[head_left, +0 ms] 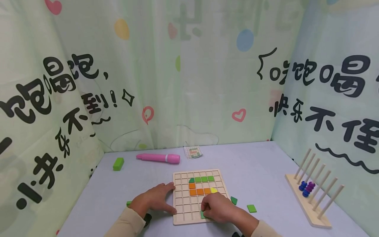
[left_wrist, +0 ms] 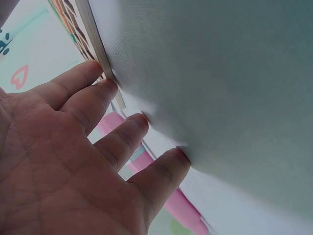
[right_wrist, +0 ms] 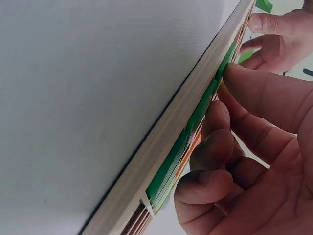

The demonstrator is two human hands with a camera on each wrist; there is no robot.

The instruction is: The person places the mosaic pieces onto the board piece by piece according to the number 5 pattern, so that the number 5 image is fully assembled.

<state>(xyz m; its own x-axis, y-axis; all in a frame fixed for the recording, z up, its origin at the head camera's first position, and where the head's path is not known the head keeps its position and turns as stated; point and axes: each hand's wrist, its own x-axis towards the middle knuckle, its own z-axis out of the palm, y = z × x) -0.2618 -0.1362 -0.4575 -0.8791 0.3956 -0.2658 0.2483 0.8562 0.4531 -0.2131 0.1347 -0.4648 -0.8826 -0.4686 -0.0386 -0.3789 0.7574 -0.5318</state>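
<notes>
A wooden grid board (head_left: pixel 183 208) lies flat on the table. In it sit a row of green tiles (head_left: pixel 204 179), several orange tiles (head_left: pixel 200 191) and a yellow tile (head_left: pixel 214 190). My left hand (head_left: pixel 155 199) rests along the board's left edge, fingers spread and fingertips touching it and the table. At the near edge, my right hand (head_left: pixel 220 208) has its fingers curled, thumb and index finger pinching a green tile (head_left: pixel 203 215) at the grid. The right wrist view shows the thumb (right_wrist: pixel 264 88) against a green piece, with more green tiles (right_wrist: pixel 168 164) along that edge.
Loose green tiles (head_left: pixel 251 208) lie right of the board. Behind it are a pink pen-shaped tool (head_left: pixel 158 158) and a pattern card (head_left: pixel 193 152). A green block (head_left: pixel 118 164) stands back left. At right is a wooden peg rack (head_left: pixel 311 204) with blue and purple beads.
</notes>
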